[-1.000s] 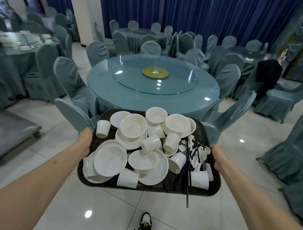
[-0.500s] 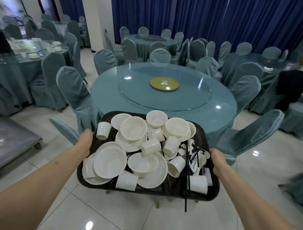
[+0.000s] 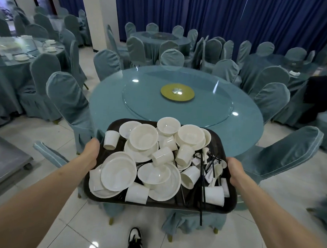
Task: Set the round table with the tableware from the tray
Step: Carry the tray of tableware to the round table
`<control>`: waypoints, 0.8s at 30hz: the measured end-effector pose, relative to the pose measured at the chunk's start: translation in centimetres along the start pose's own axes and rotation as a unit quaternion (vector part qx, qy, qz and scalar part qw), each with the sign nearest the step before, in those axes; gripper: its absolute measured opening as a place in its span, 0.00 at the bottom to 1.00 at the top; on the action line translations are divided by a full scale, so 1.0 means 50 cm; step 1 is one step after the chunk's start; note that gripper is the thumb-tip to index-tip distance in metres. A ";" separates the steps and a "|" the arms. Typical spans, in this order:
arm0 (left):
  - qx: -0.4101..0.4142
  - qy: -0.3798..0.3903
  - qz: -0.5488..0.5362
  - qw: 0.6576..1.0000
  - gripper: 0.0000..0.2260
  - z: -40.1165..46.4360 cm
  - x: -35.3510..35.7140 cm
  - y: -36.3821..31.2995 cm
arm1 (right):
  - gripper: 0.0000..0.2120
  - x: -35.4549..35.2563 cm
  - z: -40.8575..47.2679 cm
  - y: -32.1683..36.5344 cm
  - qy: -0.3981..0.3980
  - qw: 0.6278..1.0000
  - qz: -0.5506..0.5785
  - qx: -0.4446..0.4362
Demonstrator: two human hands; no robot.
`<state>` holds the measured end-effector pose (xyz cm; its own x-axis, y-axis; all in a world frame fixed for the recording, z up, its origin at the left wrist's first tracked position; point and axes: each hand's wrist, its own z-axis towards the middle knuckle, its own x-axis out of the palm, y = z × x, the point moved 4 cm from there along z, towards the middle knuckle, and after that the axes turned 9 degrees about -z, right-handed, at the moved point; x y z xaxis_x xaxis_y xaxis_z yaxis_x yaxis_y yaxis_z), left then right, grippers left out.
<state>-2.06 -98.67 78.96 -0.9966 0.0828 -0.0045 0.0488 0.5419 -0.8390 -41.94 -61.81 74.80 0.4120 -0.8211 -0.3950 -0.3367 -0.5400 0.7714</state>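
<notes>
The round table (image 3: 107, 110) fills the middle of the view, glass-topped over teal cloth, with a glass turntable (image 3: 206, 107) on it and a yellow hub (image 3: 177, 92) at that disc's centre. Covered chairs ring the table: one (image 3: 66, 93) at its 9 o'clock, one (image 3: 285, 148) at its 4 o'clock, more around the far side from 10 to 2 o'clock. A further set table (image 3: 16, 50) stands well apart at the far left, already carrying some white dishes. The tray (image 3: 112, 127), dark and rectangular, is held level in front of the table, its far edge overlapping the table's 6 o'clock rim in the picture. On the tray lie white plates (image 3: 118, 173), largest at its 7 o'clock, bowls (image 3: 143, 136) toward 12 o'clock, and cups (image 3: 162, 156) tipped on their sides through the middle — one cup (image 3: 111, 139) at the tray's 10 o'clock corner. Black chopsticks (image 3: 202, 191) run lengthwise along the 3 to 5 o'clock side, one poking past the near edge, with small white spoons (image 3: 216, 171) tangled among them. The left hand (image 3: 91, 150) grips the tray's 9 o'clock edge, thumb on top; the right hand (image 3: 235, 170) grips the 3 o'clock edge likewise. A shoe (image 3: 134, 239) shows on the tiled floor below the tray.
</notes>
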 end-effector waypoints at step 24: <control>0.019 0.093 0.044 0.995 0.12 0.429 0.277 -0.263 | 0.08 0.207 0.219 0.269 -0.064 0.996 0.062 0.019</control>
<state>-17.92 -122.59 78.28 -0.9589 0.2830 0.0185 0.1293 0.4943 -0.8596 -51.49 -79.59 75.60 0.2544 -0.8972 -0.3611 -0.4110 -0.4383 0.7993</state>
